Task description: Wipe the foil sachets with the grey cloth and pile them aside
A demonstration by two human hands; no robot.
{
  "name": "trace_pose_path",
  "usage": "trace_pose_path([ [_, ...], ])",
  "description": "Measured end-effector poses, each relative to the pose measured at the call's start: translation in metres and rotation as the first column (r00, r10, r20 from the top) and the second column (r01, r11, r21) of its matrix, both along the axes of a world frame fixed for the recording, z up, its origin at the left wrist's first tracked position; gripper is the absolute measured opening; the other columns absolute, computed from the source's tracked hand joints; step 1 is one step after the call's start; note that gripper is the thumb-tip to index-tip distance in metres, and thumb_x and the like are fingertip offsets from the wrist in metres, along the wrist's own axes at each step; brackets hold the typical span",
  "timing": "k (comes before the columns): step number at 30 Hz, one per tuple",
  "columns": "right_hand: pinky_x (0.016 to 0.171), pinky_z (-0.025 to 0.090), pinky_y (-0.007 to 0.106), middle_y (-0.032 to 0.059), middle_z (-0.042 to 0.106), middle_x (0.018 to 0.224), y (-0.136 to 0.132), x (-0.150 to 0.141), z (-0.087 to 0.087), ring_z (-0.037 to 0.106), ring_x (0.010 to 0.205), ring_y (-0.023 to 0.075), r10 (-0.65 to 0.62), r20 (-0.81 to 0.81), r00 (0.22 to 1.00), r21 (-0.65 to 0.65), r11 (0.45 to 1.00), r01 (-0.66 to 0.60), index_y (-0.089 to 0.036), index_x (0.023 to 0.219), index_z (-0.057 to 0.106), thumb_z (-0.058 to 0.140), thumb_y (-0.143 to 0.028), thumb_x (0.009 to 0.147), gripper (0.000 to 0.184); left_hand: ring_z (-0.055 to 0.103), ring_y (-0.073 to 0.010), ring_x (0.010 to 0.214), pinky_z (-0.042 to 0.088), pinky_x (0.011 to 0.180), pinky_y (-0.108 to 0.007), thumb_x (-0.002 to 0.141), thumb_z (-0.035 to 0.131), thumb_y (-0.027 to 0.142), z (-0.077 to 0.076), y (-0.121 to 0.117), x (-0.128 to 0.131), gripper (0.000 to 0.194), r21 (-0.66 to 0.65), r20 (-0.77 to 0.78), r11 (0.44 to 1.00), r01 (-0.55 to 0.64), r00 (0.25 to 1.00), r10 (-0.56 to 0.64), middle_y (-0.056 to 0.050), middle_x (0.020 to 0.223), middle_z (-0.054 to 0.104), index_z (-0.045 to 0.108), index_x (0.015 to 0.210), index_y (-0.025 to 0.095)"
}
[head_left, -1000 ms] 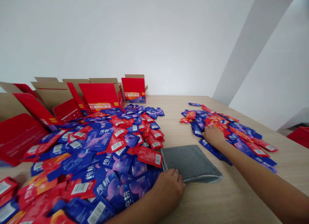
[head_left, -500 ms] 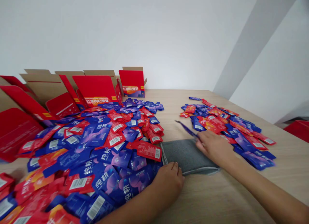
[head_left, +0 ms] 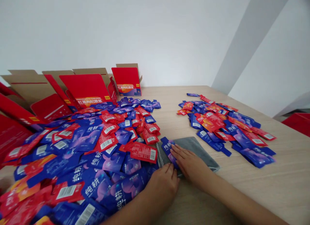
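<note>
1. Far left, so there's a row of open red goji puree cartons (head_left: 83, 86), brown cardboard flaps sticking up, along the left part of the table (head_left: 169, 97).
2. Right in front of them is a huge messy left pile (head_left: 92, 154) of red and blue pouches, overlapping every which way, some with barcodes up. It runs down the left side to the near edge.
3. One more red carton (head_left: 126, 77) stands behind that pile, near the table's far edge, its back flap up too.
4. Left hand (head_left: 164, 183): fingers curled, down by the near left corner of the grey felt sleeve (head_left: 196, 147), right beside the pile. Can't tell if it's actually pinching anything.
5. The blue pouch (head_left: 167, 147) lies on the left part of the sleeve, slanted, spout end pointing toward the far edge. White lettering faces up.
6. Right hand (head_left: 190, 162): pretty much open, fingers out straight and close together, laid over the pouch rather than wrapped round it. The sleeve itself is flat on the table, sticking out past the hand on the right.
7. Then the smaller right pile (head_left: 213, 121), also red and blue pouches, strung out along the table's right edge.
8. Way over right, beyond that edge, there's some red object (head_left: 299, 121), too cut off to name.
</note>
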State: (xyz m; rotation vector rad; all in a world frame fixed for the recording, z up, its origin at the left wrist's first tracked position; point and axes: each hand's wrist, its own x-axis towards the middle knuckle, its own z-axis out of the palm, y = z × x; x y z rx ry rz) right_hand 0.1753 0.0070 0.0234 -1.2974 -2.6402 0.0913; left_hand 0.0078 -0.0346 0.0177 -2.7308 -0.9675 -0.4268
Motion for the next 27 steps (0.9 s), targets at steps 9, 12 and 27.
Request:
trace_pose_path([
  [9, 0.086, 0.048, 0.045, 0.0138, 0.061, 0.122, 0.003, 0.033, 0.005, 0.057, 0.102, 0.0290, -0.264, 0.061, 0.963, 0.114, 0.960, 0.256, -0.022, 0.120, 0.061, 0.049, -0.017, 0.081, 0.041, 0.062, -0.0223, 0.102, 0.048, 0.086, -0.031, 0.091, 0.051, 0.022, -0.006, 0.000, -0.002, 0.026, -0.020, 0.012, 1.000, -0.012, 1.000, 0.013, -0.018, 0.108, 0.067, 0.065, 0.105, 0.005],
  [12, 0.085, 0.049, 0.041, 0.0130, 0.062, 0.111, 0.008, 0.042, 0.002, 0.059, 0.096, 0.0249, -0.299, -0.066, 0.952, 0.054, 0.951, 0.303, -0.020, 0.124, 0.057, 0.050, -0.024, 0.082, 0.042, 0.062, -0.0231, 0.103, 0.048, 0.088, -0.032, 0.091, 0.051, 0.022, -0.005, 0.001, -0.002, 0.027, -0.036, -0.002, 0.999, 0.000, 1.000, 0.000, -0.019, 0.108, 0.067, 0.065, 0.106, 0.004],
  [27, 0.101, 0.042, 0.044, 0.0096, 0.055, 0.132, -0.013, 0.002, 0.008, 0.047, 0.124, 0.0228, -0.001, -0.208, 0.978, -0.056, 0.998, -0.011, -0.022, 0.126, 0.056, 0.037, -0.020, 0.090, 0.041, 0.063, -0.0228, 0.100, 0.049, 0.084, -0.032, 0.090, 0.053, 0.020, -0.006, 0.000, 0.000, 0.022, -0.019, -0.002, 1.000, 0.012, 1.000, -0.012, -0.017, 0.105, 0.068, 0.066, 0.101, 0.007],
])
